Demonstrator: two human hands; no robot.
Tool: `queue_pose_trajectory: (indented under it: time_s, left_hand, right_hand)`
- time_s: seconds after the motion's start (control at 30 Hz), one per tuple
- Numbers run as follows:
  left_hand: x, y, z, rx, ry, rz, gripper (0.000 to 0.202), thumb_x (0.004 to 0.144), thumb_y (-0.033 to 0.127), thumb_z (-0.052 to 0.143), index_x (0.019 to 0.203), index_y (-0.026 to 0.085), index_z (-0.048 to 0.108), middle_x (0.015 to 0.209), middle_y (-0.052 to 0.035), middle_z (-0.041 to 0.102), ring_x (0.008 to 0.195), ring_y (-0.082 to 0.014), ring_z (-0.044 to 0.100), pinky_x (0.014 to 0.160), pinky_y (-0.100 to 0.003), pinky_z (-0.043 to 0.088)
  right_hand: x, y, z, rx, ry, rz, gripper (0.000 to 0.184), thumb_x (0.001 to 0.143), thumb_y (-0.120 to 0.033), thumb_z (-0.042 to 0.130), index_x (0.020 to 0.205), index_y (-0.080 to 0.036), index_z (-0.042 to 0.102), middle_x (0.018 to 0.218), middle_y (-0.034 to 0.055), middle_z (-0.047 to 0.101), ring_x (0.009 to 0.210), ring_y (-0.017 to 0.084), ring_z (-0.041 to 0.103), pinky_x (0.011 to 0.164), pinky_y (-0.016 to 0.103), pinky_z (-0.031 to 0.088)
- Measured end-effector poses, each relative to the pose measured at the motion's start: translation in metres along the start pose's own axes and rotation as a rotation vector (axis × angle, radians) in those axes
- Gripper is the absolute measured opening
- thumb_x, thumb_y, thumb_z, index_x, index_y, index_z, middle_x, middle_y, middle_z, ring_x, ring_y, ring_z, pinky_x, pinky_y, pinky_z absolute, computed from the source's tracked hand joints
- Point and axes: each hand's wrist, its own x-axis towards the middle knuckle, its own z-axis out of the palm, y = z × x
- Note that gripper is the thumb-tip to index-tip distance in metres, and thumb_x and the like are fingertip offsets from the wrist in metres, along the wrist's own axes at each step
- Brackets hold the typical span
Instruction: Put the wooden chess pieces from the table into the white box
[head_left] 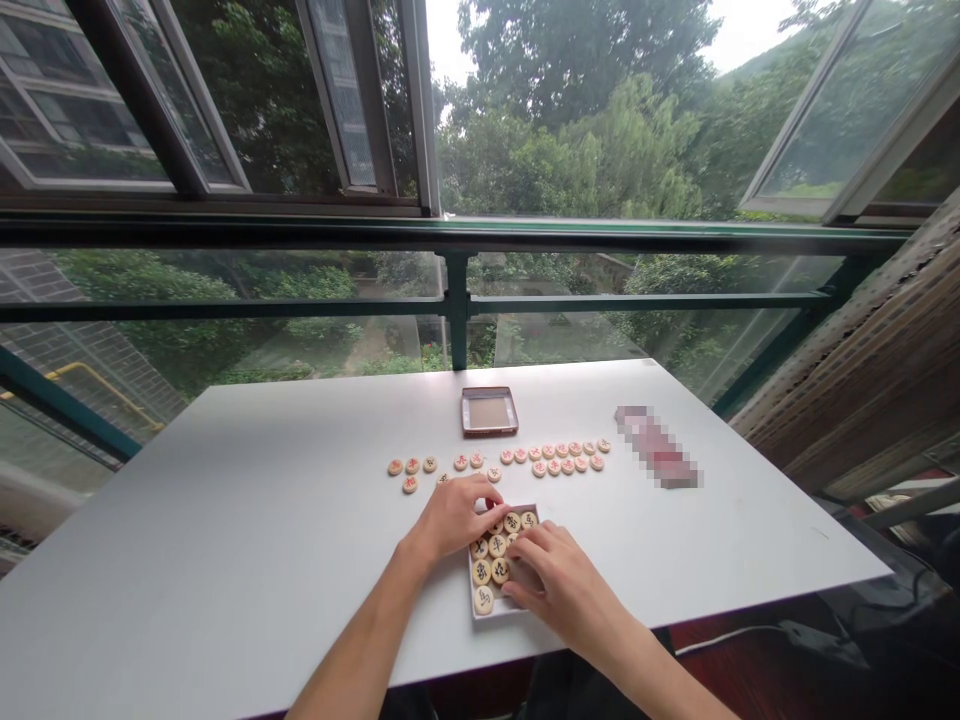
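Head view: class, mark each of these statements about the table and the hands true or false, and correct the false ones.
1. Both the left hand and the right hand are at the white tray. True.
2. The discs in the tray bear red characters. False: their characters are dark.
3. Loose discs lie in rows on the table beyond the tray. True.
4. The brown box stands at the table's near edge. False: it stands on the far side of the loose discs.
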Motion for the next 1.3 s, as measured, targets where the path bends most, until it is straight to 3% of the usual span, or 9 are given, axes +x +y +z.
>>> queue_pose_trajectory:
  time_s: [0.37,0.5,0.63,0.8,1.03,1.2,1.3]
  left_hand:
    - [0.0,0.001,-0.001,-0.006,0.002,0.004,0.018,0.09,0.034,0.064,0.079,0.024,0.074,0.081,0.0003,0.071,0.071,-0.0144,0.062,0.065,-0.025,0.042]
    - [0.0,0.001,-0.001,-0.006,0.003,-0.002,0.016,0.089,0.034,0.065,0.079,0.024,0.074,0.08,0.0012,0.07,0.071,-0.0136,0.062,0.065,-0.025,0.042]
    - [0.0,0.001,-0.001,-0.008,0.004,-0.003,0.021,0.091,0.036,0.062,0.08,0.023,0.074,0.081,0.0005,0.071,0.072,-0.014,0.062,0.066,-0.025,0.043]
    - [0.0,-0.001,-0.001,0.001,0.02,-0.009,0.027,0.095,0.036,0.057,0.079,0.023,0.074,0.08,-0.0005,0.071,0.072,-0.0145,0.062,0.067,-0.025,0.043]
    - [0.0,-0.001,-0.001,0.008,0.034,-0.016,0.027,0.095,0.036,0.056,0.078,0.022,0.072,0.08,-0.0007,0.072,0.072,-0.015,0.062,0.067,-0.025,0.044]
    - [0.001,-0.002,-0.001,0.022,0.04,-0.026,0.033,0.097,0.038,0.051,0.075,0.022,0.07,0.074,-0.0011,0.07,0.067,-0.0148,0.06,0.065,-0.026,0.043]
    - [0.001,-0.003,-0.001,0.03,0.041,-0.031,0.035,0.098,0.038,0.048,0.074,0.022,0.068,0.072,-0.0009,0.069,0.064,-0.0146,0.058,0.064,-0.026,0.042]
  right_hand:
    - [0.001,0.003,0.008,-0.009,0.036,-0.048,0.014,0.086,-0.02,0.072,0.092,-0.022,0.059,0.092,0.0034,0.064,0.083,0.021,0.062,0.077,0.036,0.049]
    - [-0.001,0.001,-0.002,0.042,0.041,-0.038,0.009,0.09,-0.023,0.068,0.097,-0.024,0.062,0.098,0.0045,0.065,0.088,0.022,0.062,0.079,0.038,0.051]
    - [0.004,0.011,-0.019,0.126,0.145,-0.038,0.01,0.097,-0.024,0.055,0.103,-0.024,0.063,0.102,0.0066,0.065,0.094,0.022,0.062,0.083,0.038,0.053]
    - [0.019,0.047,-0.035,0.141,0.298,0.015,0.015,0.099,-0.027,0.051,0.102,-0.023,0.065,0.099,0.0078,0.067,0.093,0.023,0.064,0.076,0.035,0.056]
    - [0.028,0.111,-0.04,0.01,0.524,0.127,0.02,0.098,-0.033,0.051,0.105,-0.024,0.066,0.101,0.0084,0.069,0.088,0.024,0.066,0.063,0.033,0.055]
    - [0.026,0.156,-0.051,-0.09,0.573,0.152,0.022,0.096,-0.033,0.05,0.104,-0.022,0.067,0.101,0.0085,0.07,0.088,0.025,0.066,0.075,0.038,0.055]
    - [0.025,0.181,-0.056,-0.129,0.626,0.216,0.021,0.094,-0.031,0.051,0.104,-0.021,0.068,0.101,0.0084,0.071,0.084,0.024,0.066,0.075,0.037,0.055]
